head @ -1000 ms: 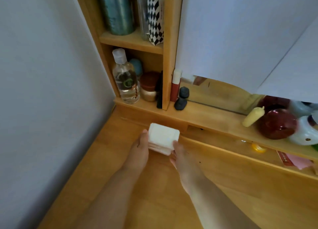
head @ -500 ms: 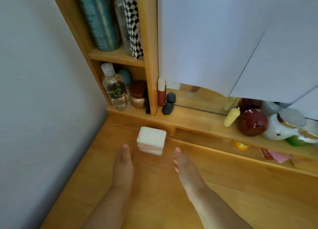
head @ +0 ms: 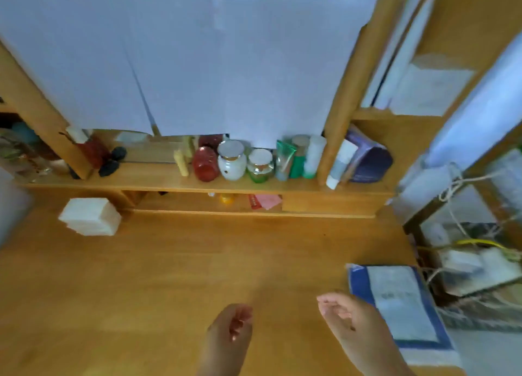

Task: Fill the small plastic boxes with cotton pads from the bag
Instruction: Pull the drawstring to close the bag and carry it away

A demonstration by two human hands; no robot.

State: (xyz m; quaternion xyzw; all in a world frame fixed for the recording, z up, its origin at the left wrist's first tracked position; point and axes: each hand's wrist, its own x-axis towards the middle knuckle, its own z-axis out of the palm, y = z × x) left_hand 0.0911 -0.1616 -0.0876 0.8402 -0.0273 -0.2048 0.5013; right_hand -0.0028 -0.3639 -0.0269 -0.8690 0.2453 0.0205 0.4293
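- The whole view was smeared by motion blur, so labels and fine edges could not be read.
- The bag of cotton pads [head: 401, 305] lay at the right edge of the wooden desk [head: 175, 276]; it showed a blue border around a pale middle, its print was illegible and its lower end faded into blur.
- The right hand [head: 348, 317] hung just beside the bag's left edge, its fingers loosely curled and slightly apart, holding nothing; whether it touched the bag could not be told.
- The left hand [head: 231, 326] hovered over the desk near the bottom edge, fingers loosely curled inward and empty; both forearms were cut off by the frame.
- The stack of small plastic boxes [head: 90, 216] stood far to the left, well apart from both hands, by the base of the shelf [head: 158, 182]. It looked white and squarish with rounded corners; how many boxes it held was unclear.
- Jars and tubes on the shelf, among them a red jar [head: 205, 163], were soft shapes only.
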